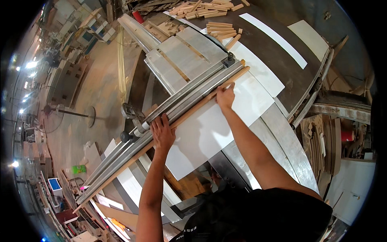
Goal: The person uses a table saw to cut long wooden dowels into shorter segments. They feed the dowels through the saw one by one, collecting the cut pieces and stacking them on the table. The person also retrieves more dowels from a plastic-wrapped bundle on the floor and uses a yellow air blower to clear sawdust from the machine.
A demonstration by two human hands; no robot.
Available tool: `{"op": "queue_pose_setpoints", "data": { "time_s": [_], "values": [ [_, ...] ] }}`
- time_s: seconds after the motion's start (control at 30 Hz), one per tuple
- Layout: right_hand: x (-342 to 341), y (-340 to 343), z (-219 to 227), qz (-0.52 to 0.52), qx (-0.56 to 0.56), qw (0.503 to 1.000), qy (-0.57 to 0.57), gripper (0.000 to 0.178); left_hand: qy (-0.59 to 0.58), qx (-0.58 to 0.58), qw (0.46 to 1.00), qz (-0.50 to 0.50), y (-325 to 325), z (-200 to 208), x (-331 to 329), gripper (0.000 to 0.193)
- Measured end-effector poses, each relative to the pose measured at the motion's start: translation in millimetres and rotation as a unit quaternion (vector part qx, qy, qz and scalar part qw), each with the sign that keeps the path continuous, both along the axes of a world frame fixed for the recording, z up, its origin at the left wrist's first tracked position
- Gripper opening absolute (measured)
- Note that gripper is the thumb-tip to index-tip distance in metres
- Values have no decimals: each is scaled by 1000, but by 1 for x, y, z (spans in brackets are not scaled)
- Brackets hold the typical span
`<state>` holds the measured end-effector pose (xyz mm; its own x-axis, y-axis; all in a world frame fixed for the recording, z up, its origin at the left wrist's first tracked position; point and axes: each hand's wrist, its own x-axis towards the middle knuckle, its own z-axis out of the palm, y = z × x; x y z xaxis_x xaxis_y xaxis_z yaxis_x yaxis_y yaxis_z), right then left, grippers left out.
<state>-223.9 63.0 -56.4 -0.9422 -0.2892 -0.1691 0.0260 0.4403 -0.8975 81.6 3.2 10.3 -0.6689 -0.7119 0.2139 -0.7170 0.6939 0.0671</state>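
A long wooden strip lies along the near side of a metal fence, which runs diagonally across a panel saw. My right hand is closed on the strip toward its far right end, fingers at the edge against the fence. Farther down to the left, my left hand has its fingers bent over the fence and strip, with the thumb on the near side. Beneath the strip and right hand is a white panel. The fingers' undersides are hidden in both hands.
Beyond the fence sits a slotted grey metal table. Short wooden pieces are heaped on a dark brown sheet holding a white strip. A standing fan and green container are left; stacked boards stand right.
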Motion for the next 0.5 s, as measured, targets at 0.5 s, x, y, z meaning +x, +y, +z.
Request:
{"op": "queue_pose_setpoints", "data": {
  "time_s": [0.5],
  "values": [
    [-1,-9,29,-16,-49,997,-63,71,35,45,998,4,-13,-22,3,86]
  ]
}}
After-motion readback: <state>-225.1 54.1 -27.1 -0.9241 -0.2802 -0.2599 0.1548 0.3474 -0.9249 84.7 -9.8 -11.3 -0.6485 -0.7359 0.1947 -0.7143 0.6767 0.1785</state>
